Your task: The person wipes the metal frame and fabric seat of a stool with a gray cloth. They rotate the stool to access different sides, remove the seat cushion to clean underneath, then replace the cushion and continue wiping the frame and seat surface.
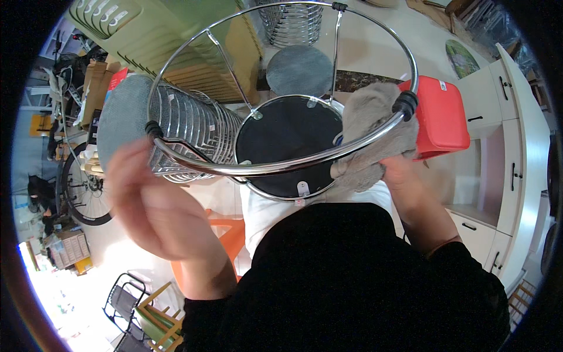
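A round stool (287,132) rests upside down on my lap, its black underside facing up. Its thin chrome legs rise to a wide chrome ring (258,170) with black plastic clips spaced around it. My right hand (399,170) is closed on a grey cloth (372,111), which drapes against the right part of the ring and partly hides a leg. At the ring's left side, beside a black clip, my left hand (132,182) is smeared by motion. Whether its fingers touch the ring cannot be made out.
Stacked chrome stools (199,129) with grey seats lie on their side at left. Green plastic chairs (170,35) are stacked beyond. Another grey-topped stool (299,70) stands ahead. To the right are a red plastic container (443,117) and a white cabinet (507,152).
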`<move>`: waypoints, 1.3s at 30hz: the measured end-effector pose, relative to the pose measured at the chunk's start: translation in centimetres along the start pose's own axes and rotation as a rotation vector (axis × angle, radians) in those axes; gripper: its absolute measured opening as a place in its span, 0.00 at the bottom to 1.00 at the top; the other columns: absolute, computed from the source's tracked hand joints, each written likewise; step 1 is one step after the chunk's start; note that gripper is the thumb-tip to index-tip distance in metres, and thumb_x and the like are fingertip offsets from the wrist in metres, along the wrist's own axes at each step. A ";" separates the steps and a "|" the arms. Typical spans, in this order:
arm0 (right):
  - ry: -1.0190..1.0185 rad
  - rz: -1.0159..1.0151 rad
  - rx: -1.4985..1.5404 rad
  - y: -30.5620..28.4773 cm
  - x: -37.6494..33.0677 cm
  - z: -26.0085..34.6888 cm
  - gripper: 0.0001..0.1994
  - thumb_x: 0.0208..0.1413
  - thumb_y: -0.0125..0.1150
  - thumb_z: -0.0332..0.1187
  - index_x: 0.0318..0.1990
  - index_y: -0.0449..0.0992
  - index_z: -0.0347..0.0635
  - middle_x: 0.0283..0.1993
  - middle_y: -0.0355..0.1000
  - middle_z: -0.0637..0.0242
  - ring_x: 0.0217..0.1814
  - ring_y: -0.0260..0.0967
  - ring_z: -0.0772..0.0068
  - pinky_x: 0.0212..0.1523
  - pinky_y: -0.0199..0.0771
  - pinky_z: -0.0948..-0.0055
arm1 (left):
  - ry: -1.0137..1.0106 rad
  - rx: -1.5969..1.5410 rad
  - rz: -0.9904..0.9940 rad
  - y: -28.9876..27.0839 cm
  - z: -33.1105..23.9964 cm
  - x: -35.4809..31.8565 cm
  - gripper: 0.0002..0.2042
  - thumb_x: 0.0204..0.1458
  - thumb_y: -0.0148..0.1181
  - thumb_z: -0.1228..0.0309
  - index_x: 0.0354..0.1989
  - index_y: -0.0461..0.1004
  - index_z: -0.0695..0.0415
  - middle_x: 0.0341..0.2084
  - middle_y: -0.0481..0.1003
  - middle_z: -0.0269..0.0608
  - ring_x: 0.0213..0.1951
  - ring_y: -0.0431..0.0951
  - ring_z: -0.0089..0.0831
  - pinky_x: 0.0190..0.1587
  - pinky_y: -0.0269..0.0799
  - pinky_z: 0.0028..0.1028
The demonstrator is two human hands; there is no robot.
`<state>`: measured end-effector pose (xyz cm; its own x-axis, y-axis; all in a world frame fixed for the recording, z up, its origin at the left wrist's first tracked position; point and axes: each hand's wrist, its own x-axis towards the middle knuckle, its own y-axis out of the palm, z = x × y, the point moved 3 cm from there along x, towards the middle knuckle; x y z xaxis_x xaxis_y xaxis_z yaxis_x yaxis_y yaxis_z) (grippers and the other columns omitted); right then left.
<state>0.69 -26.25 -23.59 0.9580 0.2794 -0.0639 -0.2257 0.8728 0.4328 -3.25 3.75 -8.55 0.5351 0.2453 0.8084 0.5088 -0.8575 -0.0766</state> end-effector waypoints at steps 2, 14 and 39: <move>-0.023 0.057 -0.198 -2.2 -1.0 -2.5 0.28 0.45 0.69 0.28 0.57 0.68 0.40 0.52 0.72 0.64 0.55 0.70 0.67 0.56 0.70 0.64 | 0.282 0.396 0.593 4.3 -3.6 1.0 0.15 0.54 0.55 0.67 0.45 0.74 0.67 0.41 0.75 0.51 0.45 0.74 0.42 0.49 0.67 0.36; -0.450 -0.020 -0.076 3.9 0.7 4.1 0.16 0.48 0.65 0.22 0.46 0.74 0.35 0.43 0.77 0.61 0.45 0.75 0.70 0.49 0.75 0.70 | 0.321 0.336 0.526 5.4 -2.4 0.3 0.11 0.44 0.67 0.68 0.37 0.81 0.55 0.18 0.70 0.32 0.20 0.66 0.29 0.27 0.55 0.28; -0.303 0.165 -0.473 -0.6 -2.0 -1.5 0.20 0.49 0.64 0.24 0.52 0.71 0.35 0.47 0.76 0.62 0.51 0.74 0.69 0.56 0.71 0.67 | 0.420 0.354 0.551 5.9 -2.1 0.6 0.12 0.44 0.67 0.64 0.36 0.81 0.54 0.16 0.67 0.31 0.18 0.65 0.27 0.22 0.54 0.28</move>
<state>-1.40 -26.71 -25.04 0.8955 0.3608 0.2605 -0.3639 0.9306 -0.0380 -1.35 -2.10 -7.27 0.5090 -0.4266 0.7476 0.4665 -0.5932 -0.6561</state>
